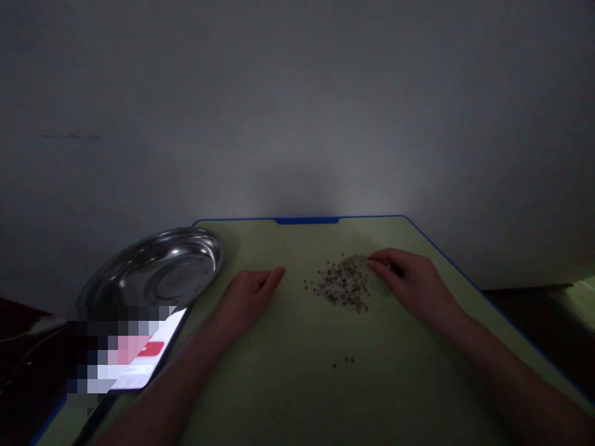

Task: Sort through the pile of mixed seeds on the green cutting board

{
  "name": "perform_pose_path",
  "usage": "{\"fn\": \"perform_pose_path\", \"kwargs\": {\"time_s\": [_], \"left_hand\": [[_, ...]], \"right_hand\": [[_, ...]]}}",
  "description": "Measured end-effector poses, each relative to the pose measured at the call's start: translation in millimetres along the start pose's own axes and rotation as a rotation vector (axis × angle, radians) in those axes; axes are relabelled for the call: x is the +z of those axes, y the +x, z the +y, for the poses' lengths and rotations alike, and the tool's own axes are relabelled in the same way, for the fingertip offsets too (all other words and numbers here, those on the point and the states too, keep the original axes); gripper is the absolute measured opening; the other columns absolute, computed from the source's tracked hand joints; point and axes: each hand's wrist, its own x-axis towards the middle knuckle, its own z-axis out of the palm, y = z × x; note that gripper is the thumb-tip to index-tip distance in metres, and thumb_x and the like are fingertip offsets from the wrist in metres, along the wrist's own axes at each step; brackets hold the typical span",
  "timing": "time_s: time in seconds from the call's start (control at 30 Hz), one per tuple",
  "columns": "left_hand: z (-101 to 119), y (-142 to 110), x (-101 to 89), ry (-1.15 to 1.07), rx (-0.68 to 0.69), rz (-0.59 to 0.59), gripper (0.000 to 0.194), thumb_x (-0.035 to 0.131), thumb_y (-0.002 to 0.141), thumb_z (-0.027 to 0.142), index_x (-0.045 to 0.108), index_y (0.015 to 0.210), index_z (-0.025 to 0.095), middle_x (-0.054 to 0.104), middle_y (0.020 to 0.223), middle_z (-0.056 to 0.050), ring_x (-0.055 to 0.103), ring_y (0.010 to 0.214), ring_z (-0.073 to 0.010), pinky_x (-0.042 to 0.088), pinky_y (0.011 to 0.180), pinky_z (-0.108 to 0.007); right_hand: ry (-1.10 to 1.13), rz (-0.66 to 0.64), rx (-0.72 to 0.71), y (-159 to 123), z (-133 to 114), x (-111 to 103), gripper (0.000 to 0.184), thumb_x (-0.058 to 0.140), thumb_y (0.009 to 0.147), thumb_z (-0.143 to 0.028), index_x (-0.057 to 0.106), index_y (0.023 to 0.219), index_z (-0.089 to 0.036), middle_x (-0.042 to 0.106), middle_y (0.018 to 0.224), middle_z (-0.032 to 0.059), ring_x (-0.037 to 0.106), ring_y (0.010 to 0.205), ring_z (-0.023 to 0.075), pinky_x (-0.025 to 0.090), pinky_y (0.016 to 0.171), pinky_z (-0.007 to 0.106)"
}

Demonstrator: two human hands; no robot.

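Note:
My right hand pinches the rim of a clear, see-through dish between thumb and fingers, at the right of the pile. The dish's outline is faint in the dim light. Small dark round grains, perhaps peppercorns or seeds, lie in a loose heap beside and partly around the dish. Whether some of them rest inside it I cannot tell. To the left of the heap, my left hand rests near the table top, fingers curled into a loose fist and thumb pointing right; no object shows in it.
A wide shiny metal basin sits at the table's left edge. In front of it lies a lit phone, partly pixelated. Stray grains dot the pale green, blue-edged table. Behind it rises a plain wall.

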Motion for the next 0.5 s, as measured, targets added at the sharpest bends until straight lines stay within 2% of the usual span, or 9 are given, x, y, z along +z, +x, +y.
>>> {"fn": "perform_pose_path", "kwargs": {"time_s": [0.1, 0.27, 0.33, 0.43, 0.5], "left_hand": [[-2, 0, 0.7, 0.026, 0.006, -0.008, 0.051, 0.032, 0.084, 0.064, 0.029, 0.055, 0.021, 0.028, 0.054, 0.003, 0.032, 0.051, -0.0118, 0.020, 0.048, -0.026], [0, -2, -1.3, 0.033, -0.003, -0.025, 0.053, 0.032, 0.084, 0.065, 0.032, 0.055, 0.021, 0.032, 0.053, 0.003, 0.033, 0.050, -0.0118, 0.021, 0.048, -0.026], [2, -2, -2.1, 0.027, -0.011, -0.015, 0.053, 0.032, 0.083, 0.065, 0.031, 0.054, 0.021, 0.031, 0.052, 0.003, 0.031, 0.050, -0.0118, 0.021, 0.048, -0.026], [3, -1, -2.1, 0.008, -0.006, 0.008, 0.051, 0.032, 0.083, 0.064, 0.031, 0.054, 0.022, 0.029, 0.052, 0.003, 0.032, 0.051, -0.0125, 0.020, 0.048, -0.027], [2, -1, -1.3, -0.009, 0.006, 0.015, 0.051, 0.033, 0.084, 0.063, 0.029, 0.055, 0.022, 0.028, 0.053, 0.003, 0.031, 0.051, -0.0126, 0.020, 0.049, -0.027]], "right_hand": [[0.016, 0.033, 0.077, 4, 12, -5, 0.024, 0.055, 0.086, -0.039, 0.067, 0.081, -0.019, 0.065, 0.068, 0.0016, 0.056, 0.059, 0.0160, 0.040, 0.057, 0.028], [0.124, 0.057, 0.230, 9, 32, -5, 0.026, 0.056, 0.081, -0.043, 0.063, 0.077, -0.019, 0.062, 0.070, 0.0025, 0.058, 0.063, 0.0171, 0.045, 0.062, 0.030], [0.154, 0.031, 0.272, 11, 39, -5, 0.027, 0.054, 0.081, -0.044, 0.061, 0.079, -0.018, 0.060, 0.069, 0.0014, 0.056, 0.055, 0.0151, 0.044, 0.053, 0.029], [0.201, -0.040, 0.358, 21, 50, -5, 0.024, 0.051, 0.084, -0.039, 0.059, 0.084, -0.017, 0.057, 0.066, -0.0010, 0.048, 0.039, 0.0106, 0.038, 0.038, 0.026], [0.215, -0.092, 0.409, 34, 56, -6, 0.020, 0.050, 0.088, -0.033, 0.058, 0.086, -0.015, 0.058, 0.067, -0.0006, 0.048, 0.038, 0.0096, 0.039, 0.037, 0.025]]}}
